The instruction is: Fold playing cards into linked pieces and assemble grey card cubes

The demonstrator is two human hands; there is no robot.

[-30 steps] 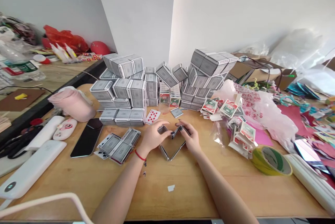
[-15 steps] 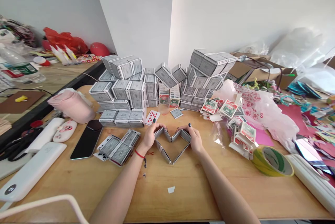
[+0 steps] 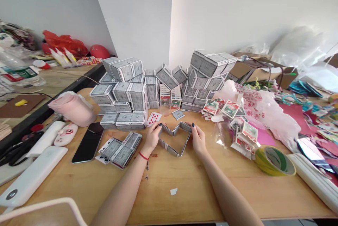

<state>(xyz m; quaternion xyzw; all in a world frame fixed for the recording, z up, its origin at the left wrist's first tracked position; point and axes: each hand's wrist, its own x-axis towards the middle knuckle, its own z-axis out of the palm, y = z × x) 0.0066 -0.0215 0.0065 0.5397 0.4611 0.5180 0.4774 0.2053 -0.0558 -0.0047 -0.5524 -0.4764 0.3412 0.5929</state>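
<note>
A heart-shaped frame of folded playing cards (image 3: 169,150) stands on edge between my hands, its point toward me and a little to the right. My left hand (image 3: 152,139) grips its left side, thumb on top. On the opposite side, my right hand (image 3: 199,139) pinches the right wall, with the fingers partly hidden behind it. Beyond the frame lie a red diamond card (image 3: 154,118) face up and a card piece (image 3: 177,114) back up. Left of my left wrist rests a small pile of card pieces (image 3: 121,150) with grey patterned backs.
Grey card-covered boxes are stacked at the left (image 3: 129,93) and right (image 3: 208,64). A phone (image 3: 87,143), power bank (image 3: 33,176) and pink roll (image 3: 72,108) lie left. Opened card boxes (image 3: 246,136), yellow tape (image 3: 275,161) and a plastic bag (image 3: 269,109) lie right. A paper scrap (image 3: 173,191) lies in front.
The heart frame has turned slightly, its point shifting right and away from me. My left fingers have drawn back along its left side; my right hand has barely moved.
</note>
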